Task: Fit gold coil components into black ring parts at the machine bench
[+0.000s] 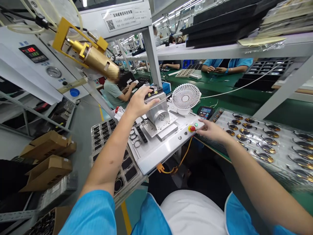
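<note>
My left hand (140,102) rests with thumb and fingers spread at the upper left of a silver metal fixture block (158,111). Its fingertips reach the block's dark top, where small yellow parts (153,94) show; exact contact is hard to see. The block stands on a metal plate (156,129) on the white machine base (156,156). At the base's right end, my right hand (212,131) has its fingers extended beside a red emergency-stop knob (192,128) and a green button (196,124). No object shows in either hand.
A brass-coloured cylinder (100,62) hangs at upper left. Behind the base stands a white fan (186,98). Flat parts with curled black tails fill a tray (283,130) on the right; a compartmented tray (97,137) lies left. Co-workers sit beyond.
</note>
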A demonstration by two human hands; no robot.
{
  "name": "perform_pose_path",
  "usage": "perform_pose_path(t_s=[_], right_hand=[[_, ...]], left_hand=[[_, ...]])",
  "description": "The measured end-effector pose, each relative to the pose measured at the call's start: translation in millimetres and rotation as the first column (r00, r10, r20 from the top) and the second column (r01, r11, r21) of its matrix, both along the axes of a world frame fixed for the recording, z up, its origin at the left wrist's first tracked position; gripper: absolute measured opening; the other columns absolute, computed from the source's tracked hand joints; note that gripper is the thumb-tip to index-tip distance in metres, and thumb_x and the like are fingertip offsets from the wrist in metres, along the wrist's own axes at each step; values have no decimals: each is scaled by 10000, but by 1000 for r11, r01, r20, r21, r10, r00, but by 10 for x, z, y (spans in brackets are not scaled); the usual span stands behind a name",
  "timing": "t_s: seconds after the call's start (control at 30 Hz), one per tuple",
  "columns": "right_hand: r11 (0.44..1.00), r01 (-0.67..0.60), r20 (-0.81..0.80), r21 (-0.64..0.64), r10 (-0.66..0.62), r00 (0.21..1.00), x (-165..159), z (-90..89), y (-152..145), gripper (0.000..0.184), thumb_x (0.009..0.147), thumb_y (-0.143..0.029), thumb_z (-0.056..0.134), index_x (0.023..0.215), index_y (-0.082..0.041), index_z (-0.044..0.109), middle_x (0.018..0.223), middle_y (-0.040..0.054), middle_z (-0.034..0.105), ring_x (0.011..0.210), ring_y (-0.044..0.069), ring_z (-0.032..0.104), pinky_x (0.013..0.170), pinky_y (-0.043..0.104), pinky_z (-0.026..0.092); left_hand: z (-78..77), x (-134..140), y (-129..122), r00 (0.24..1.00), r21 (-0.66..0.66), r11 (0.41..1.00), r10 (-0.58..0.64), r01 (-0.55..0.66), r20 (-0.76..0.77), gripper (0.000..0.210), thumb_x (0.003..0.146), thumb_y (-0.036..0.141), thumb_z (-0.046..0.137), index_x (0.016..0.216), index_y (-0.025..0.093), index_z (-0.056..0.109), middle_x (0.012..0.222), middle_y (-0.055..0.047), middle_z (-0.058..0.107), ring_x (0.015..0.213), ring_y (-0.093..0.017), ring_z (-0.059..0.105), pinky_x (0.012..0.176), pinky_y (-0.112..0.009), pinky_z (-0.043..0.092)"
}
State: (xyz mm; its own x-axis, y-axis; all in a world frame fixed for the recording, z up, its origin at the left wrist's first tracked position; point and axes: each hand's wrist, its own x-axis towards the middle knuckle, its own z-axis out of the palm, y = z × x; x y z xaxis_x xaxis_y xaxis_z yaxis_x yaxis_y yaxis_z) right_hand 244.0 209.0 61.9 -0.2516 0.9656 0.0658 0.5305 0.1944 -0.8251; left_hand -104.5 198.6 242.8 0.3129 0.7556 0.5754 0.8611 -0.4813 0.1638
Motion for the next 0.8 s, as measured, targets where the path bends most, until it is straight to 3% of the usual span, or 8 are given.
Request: perform_pose_path(t_s=[0.1,0.23,0.33,0.43,0.5,0.6,0.7,0.8], right_hand=[[994,-26,210,-108,48,976,-69,-230,-114,756,796,-231,751,1499,-127,496,824,62,765,742,279,728,707,396,571],[997,-16,352,-81,43,935,-187,-344,-229,867,848,-265,710,1612,-124,325,1040,108,767,963,299,729,843,371,543],[999,2,414,-53,20,910,-176,-364,-208,936,855,-290,712,1645,-123,241,1058,129,753,984,313,722,829,355,532],[998,-5,386,-66,30,922,-115,-347,-223,923,843,-263,725,1638,-136,273,1018,118,756,968,307,718,844,361,531],[997,-10,279,-79,32,960,-102,-337,-363,856,821,-247,751,1588,-146,384,1008,105,758,927,281,717,851,363,538],[977,-175,-116,-120,162,980,-203,-373,-795,810,763,-315,849,1483,-180,505,1067,91,750,886,232,712,841,353,556],[928,-372,-469,-34,314,826,-416,-482,-1279,895,669,-451,944,1436,-222,545,1128,84,736,993,232,693,917,375,546],[944,-313,-534,107,320,783,-590,-605,-1570,898,628,-552,947,1392,-239,594,1081,78,737,1010,238,655,883,373,545]], left_hand=[[-92,-25,-171,998,93,995,-39,35,46,690,878,678,630,1357,184,586,1517,-171,552,1461,-339,466,1206,-534,361],[-412,1,-825,993,218,976,-51,26,109,524,884,504,727,1326,247,613,1471,-123,608,1397,-310,551,1196,-536,414],[-870,95,-1384,957,184,973,-183,142,225,418,862,333,781,1260,281,662,1315,-75,714,1268,-284,660,1112,-512,529],[-1444,300,-1778,877,-99,982,-94,159,471,310,903,267,723,1212,273,707,1234,-94,751,1187,-284,710,1059,-496,582],[-1809,489,-1930,777,-299,939,57,172,627,248,929,310,693,1169,269,739,1196,-102,769,1143,-285,735,1029,-465,607],[-2218,780,-2043,532,-467,827,254,313,807,302,953,404,662,1209,256,722,1220,-128,767,1136,-301,744,1003,-464,621],[-2444,990,-2079,280,-447,748,351,491,894,458,899,469,728,1297,250,671,1275,-165,740,1160,-331,730,1002,-502,608],[-2561,1089,-2069,64,-351,721,394,597,917,557,764,492,857,1248,260,707,1221,-155,758,1097,-333,752,958,-503,616]])
